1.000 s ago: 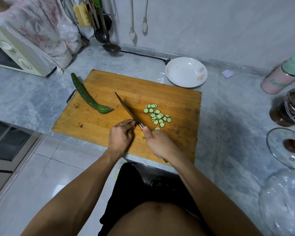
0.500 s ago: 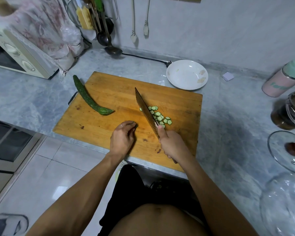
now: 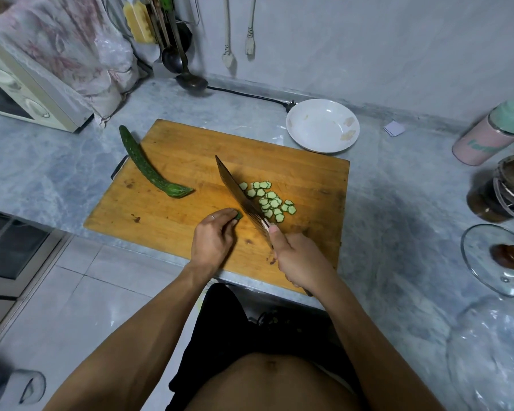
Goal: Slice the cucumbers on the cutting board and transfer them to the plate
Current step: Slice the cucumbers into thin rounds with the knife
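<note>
A wooden cutting board (image 3: 190, 161) lies on the grey counter. On its left edge rests a whole dark green cucumber (image 3: 149, 169). Several thin cucumber slices (image 3: 270, 201) lie in a loose pile right of centre. My left hand (image 3: 212, 241) pinches a small cucumber end stub (image 3: 238, 215) against the board. My right hand (image 3: 297, 261) grips the handle of a wide knife (image 3: 239, 197), whose blade stands between the stub and the slices. A white plate (image 3: 322, 126) sits just beyond the board's far right corner.
A microwave (image 3: 27, 93) under a cloth stands at the far left, ladles (image 3: 187, 75) hang behind. A pink bottle (image 3: 493, 134), a dark jar (image 3: 505, 191) and a glass lid (image 3: 499, 259) crowd the right. The counter's front edge runs just below the board.
The knife has swung from lying flat left of the slices to standing upright beside them, and my right hand shifted right. My left hand stays on the stub.
</note>
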`<state>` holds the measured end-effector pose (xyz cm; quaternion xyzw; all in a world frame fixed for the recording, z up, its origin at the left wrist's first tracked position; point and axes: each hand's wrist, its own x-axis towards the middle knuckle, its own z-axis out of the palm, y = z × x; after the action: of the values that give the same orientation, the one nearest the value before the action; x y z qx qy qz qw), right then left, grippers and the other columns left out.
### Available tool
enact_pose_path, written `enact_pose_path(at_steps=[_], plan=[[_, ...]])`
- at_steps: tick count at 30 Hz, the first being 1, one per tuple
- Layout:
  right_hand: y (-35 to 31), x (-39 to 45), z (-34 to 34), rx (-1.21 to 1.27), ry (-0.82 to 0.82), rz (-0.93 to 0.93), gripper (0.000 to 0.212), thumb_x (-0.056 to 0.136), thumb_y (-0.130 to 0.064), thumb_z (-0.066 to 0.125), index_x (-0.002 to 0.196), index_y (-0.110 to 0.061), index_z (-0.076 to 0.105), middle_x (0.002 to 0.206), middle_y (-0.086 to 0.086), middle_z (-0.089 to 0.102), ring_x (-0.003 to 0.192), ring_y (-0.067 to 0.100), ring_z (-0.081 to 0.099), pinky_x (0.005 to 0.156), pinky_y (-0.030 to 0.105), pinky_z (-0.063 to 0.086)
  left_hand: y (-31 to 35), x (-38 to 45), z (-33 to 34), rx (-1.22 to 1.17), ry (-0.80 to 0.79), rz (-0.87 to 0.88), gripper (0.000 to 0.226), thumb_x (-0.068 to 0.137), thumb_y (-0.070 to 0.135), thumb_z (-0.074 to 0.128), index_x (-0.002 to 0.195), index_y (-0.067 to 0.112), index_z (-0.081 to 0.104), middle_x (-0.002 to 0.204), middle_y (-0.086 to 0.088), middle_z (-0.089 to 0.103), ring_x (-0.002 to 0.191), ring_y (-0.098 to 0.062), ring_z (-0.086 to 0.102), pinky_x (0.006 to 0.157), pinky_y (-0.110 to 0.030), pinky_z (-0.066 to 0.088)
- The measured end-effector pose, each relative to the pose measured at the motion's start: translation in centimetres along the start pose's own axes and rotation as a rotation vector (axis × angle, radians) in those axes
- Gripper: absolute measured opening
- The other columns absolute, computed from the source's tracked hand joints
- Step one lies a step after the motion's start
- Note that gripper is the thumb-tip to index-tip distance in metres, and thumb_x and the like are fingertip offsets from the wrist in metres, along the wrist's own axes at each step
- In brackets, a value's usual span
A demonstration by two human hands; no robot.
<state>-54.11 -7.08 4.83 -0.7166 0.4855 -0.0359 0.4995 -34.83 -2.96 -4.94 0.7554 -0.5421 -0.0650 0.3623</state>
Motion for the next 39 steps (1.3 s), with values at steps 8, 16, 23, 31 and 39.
enact_pose_path(at_steps=[8, 16, 23, 31, 39], plan=[[-1.1, -0.5, -0.1, -0.051, -0.048, -0.005, 0.070, 0.104, -0.054, 0.022, 0.083, 0.000, 0.063, 0.063, 0.009, 0.049, 0.048, 0.018, 0.042, 0.058, 0.031, 0.034, -0.1, 0.0, -0.1, -0.017, -0.028, -0.022, 0.030, 0.078, -0.006, 0.064, 0.104, 0.004, 0.075, 0.111, -0.010, 0.071, 0.098, -0.021, 0.068, 0.094, -0.017, 0.045], [-1.0, -0.5, 0.0, -0.061, -0.067, 0.024, 0.076, 0.104, -0.054, 0.020, 0.086, 0.006, 0.063, 0.065, 0.010, 0.055, 0.068, 0.030, 0.061, 0.074, 0.039, 0.050, -0.2, 0.2, -0.2, -0.024, -0.047, -0.046, 0.033, 0.076, -0.009, 0.062, 0.103, 0.005, 0.075, 0.111, -0.010, 0.071, 0.103, -0.021, 0.067, 0.099, -0.016, 0.040], [-1.4, 1.1, 1.1, -0.062, -0.042, 0.019, 0.064, 0.105, -0.051, 0.021, 0.060, -0.013, 0.047, 0.059, 0.004, 0.047, 0.054, 0.019, 0.046, 0.055, 0.031, 0.034, -0.6, 0.4, 0.0, -0.006, -0.066, -0.034, 0.033, 0.074, -0.009, 0.063, 0.101, 0.005, 0.075, 0.109, -0.011, 0.071, 0.101, -0.021, 0.068, 0.098, -0.020, 0.043], [-1.0, 2.3, 2.2, -0.042, -0.003, 0.013, 0.062, 0.105, -0.050, 0.021, 0.058, -0.020, 0.045, 0.060, 0.001, 0.048, 0.059, 0.021, 0.049, 0.053, 0.029, 0.032, -0.7, 0.1, -0.1, -0.054, -0.046, -0.030, 0.028, 0.077, -0.008, 0.066, 0.101, 0.005, 0.075, 0.109, -0.010, 0.071, 0.100, -0.020, 0.068, 0.097, -0.014, 0.042], [0.0, 2.2, 0.7, 0.077, 0.052, 0.128, 0.069, 0.102, -0.059, 0.019, 0.066, -0.011, 0.054, 0.052, 0.002, 0.051, 0.043, 0.019, 0.049, 0.045, 0.025, 0.040, 0.0, -0.7, -0.2, -0.027, -0.016, -0.020, 0.027, 0.081, -0.001, 0.066, 0.105, 0.009, 0.075, 0.111, -0.007, 0.067, 0.096, -0.021, 0.064, 0.085, -0.025, 0.052]])
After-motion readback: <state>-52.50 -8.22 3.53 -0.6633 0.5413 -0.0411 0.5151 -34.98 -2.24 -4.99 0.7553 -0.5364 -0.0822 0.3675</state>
